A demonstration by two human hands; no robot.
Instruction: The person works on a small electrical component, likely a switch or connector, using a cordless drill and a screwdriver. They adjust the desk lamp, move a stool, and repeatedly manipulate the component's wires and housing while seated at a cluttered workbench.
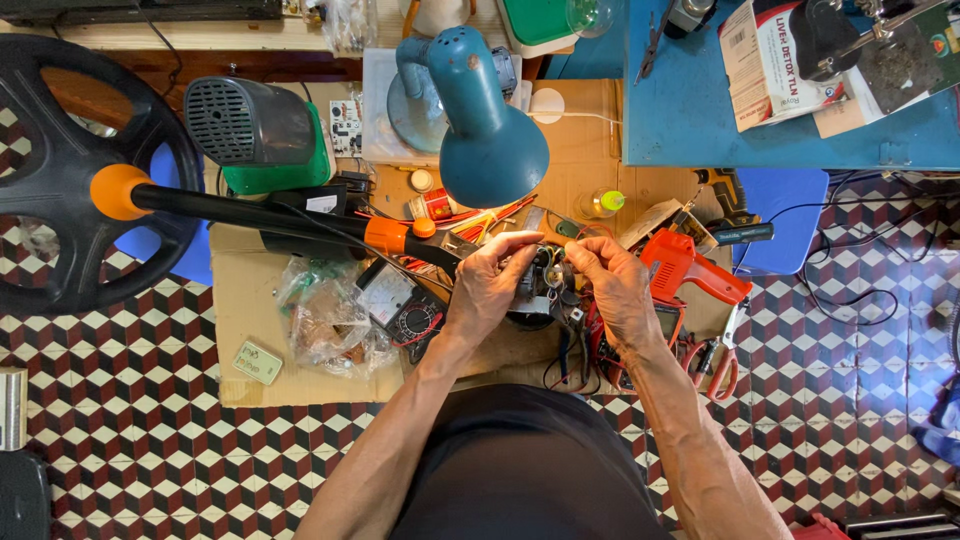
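Just below the teal metal desk lamp (480,110), the left hand (487,285) grips a small dark motor-like part (535,290). The right hand (615,285) pinches narrowly at that part's top, beside an orange plastic heat gun (685,265).

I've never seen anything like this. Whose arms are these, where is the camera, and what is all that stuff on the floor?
The camera sits on a person's head and looks straight down, so both bare arms are the person's own. The left hand and the right hand together hold a small dark motor-like part with wires, under a blue desk lamp. Below them a sheet of cardboard lies on a patterned tiled floor. On it lie a multimeter, an orange heat gun, red-handled scissors and a plastic bag. A fan on its stand lies at the left.
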